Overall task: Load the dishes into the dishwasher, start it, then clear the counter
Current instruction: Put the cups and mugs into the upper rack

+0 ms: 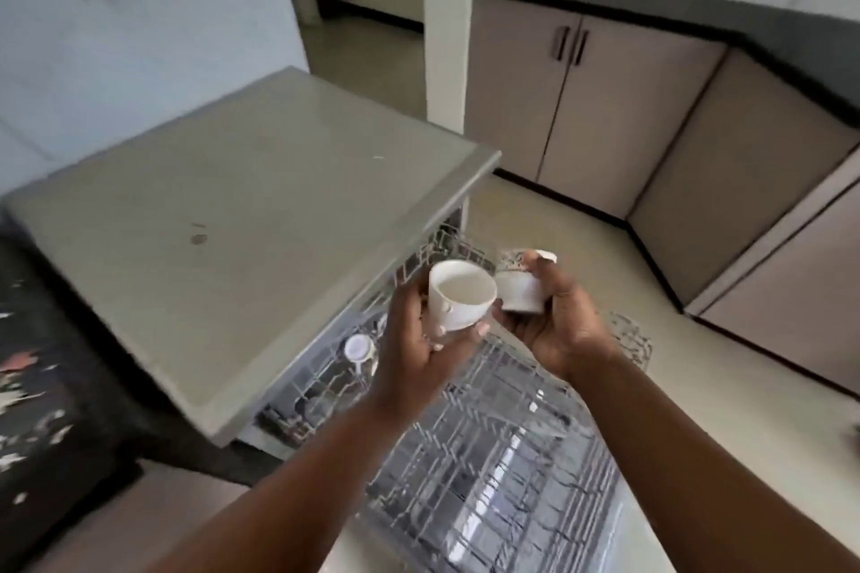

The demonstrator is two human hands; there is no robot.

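My left hand [414,354] grips a plain white cup [458,295], its mouth tilted up toward me. My right hand [565,326] holds a second, patterned white cup [519,284] on its side, touching the first one. Both cups hover above the pulled-out wire rack [502,470] of the open dishwasher [325,377]. The rack's tines look bare where I can see them. Inside the machine, a white round cap [358,347] shows among the inner rack wires.
The dishwasher's flat grey top [242,200] stretches left of my hands. Beige cabinets [586,107] under a black counter [698,9] line the right side. A dark speckled surface [42,386] lies at the far left. Pale floor [581,247] runs beyond the rack.
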